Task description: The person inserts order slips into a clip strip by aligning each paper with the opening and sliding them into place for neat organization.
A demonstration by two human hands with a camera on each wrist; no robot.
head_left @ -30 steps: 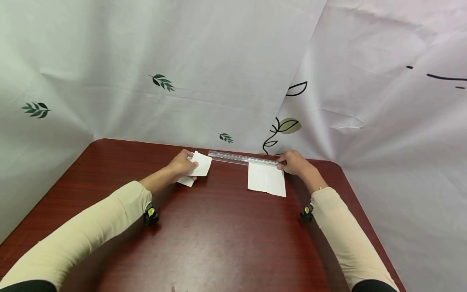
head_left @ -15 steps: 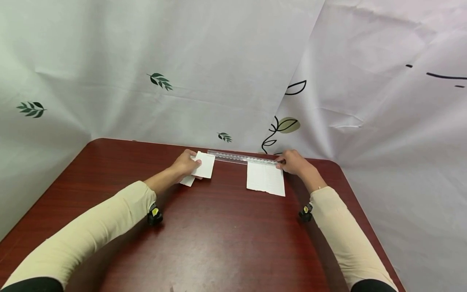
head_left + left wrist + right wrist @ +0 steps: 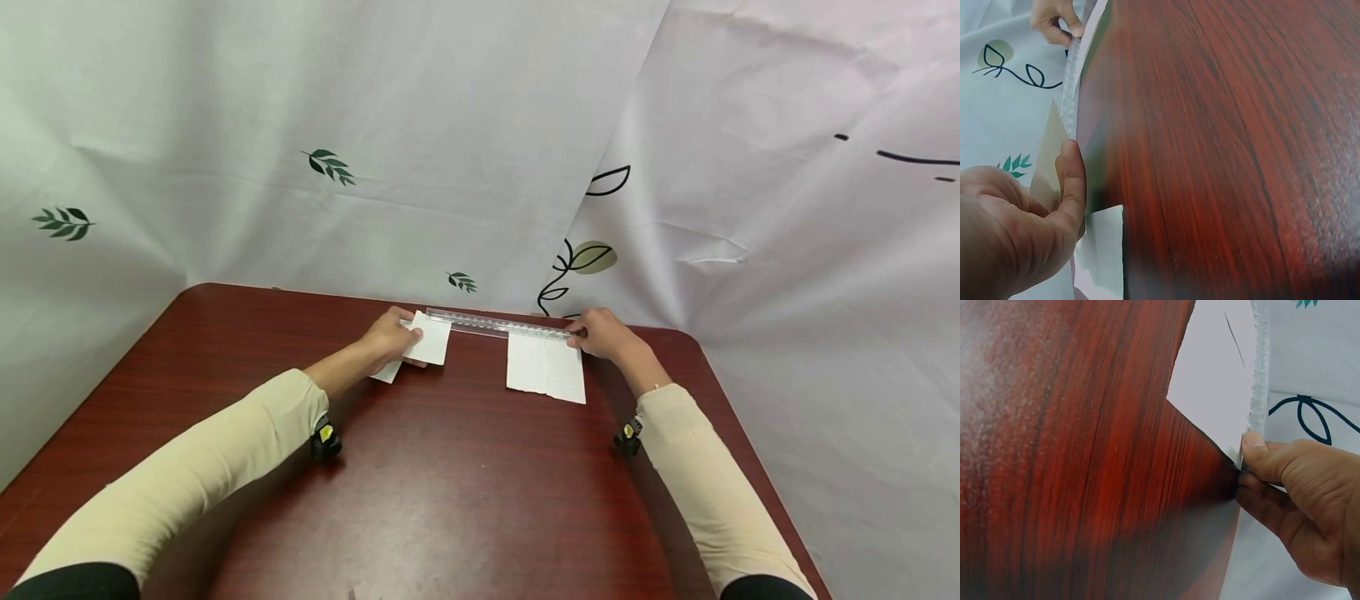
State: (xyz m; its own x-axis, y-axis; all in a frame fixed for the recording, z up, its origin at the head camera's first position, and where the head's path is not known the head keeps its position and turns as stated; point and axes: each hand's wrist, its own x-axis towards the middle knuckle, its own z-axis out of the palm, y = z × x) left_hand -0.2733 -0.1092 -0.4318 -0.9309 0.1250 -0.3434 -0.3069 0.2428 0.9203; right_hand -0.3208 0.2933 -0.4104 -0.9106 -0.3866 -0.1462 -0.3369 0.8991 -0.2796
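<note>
A clear plastic ruler (image 3: 491, 324) lies along the far side of the table. My right hand (image 3: 602, 335) grips its right end, thumb on top in the right wrist view. Below that end hangs a white sheet of paper (image 3: 546, 371), its upper edge at the ruler and its lower edge uneven. My left hand (image 3: 392, 337) pinches a smaller piece of white paper (image 3: 433, 340) near the ruler's left end, overlapping it in the head view. Another white paper piece (image 3: 1105, 247) shows beneath the left hand; whether the hand also holds it I cannot tell.
The reddish-brown wooden table (image 3: 465, 483) has rounded far corners. A pale cloth (image 3: 420, 150) with leaf prints hangs directly behind its far edge. Small black devices (image 3: 326, 440) are worn at both wrists.
My left hand has moved a little to the right with the paper, which now overlaps the ruler's left end. The right hand, ruler and larger sheet have stayed in nearly the same place.
</note>
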